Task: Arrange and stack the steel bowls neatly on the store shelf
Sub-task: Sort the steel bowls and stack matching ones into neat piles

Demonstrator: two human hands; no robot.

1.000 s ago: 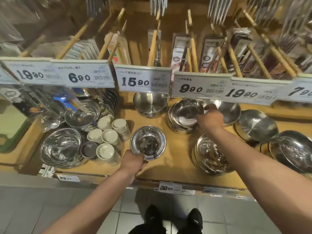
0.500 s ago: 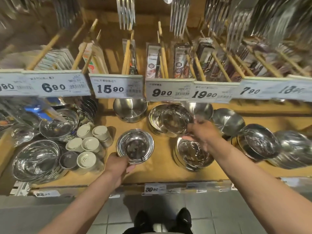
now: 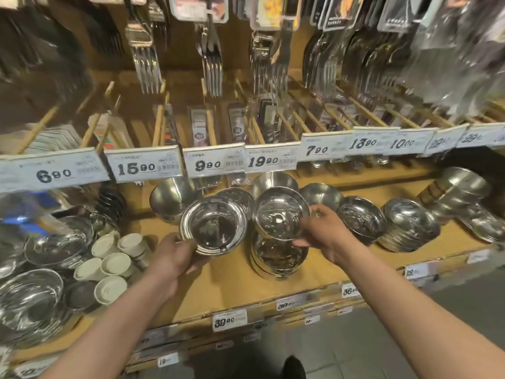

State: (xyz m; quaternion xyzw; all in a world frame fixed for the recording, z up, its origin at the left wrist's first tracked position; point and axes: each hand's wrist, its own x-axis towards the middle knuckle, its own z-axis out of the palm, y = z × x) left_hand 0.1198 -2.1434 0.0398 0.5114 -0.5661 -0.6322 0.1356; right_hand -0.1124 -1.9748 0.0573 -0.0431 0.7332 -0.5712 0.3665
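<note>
There is only one camera, and it sits on the person's head. It looks forward and down at the wooden shelf (image 3: pixel 232 280), which is close, within reach of both arms. The view is very wide, so straight lines bend near the edges. Above the shelf you see the price tags (image 3: pixel 143 166) and hanging forks (image 3: pixel 147 64). Below the shelf, at the bottom, you see the grey floor (image 3: pixel 369 359) and a dark shoe tip (image 3: pixel 293 367).
</note>
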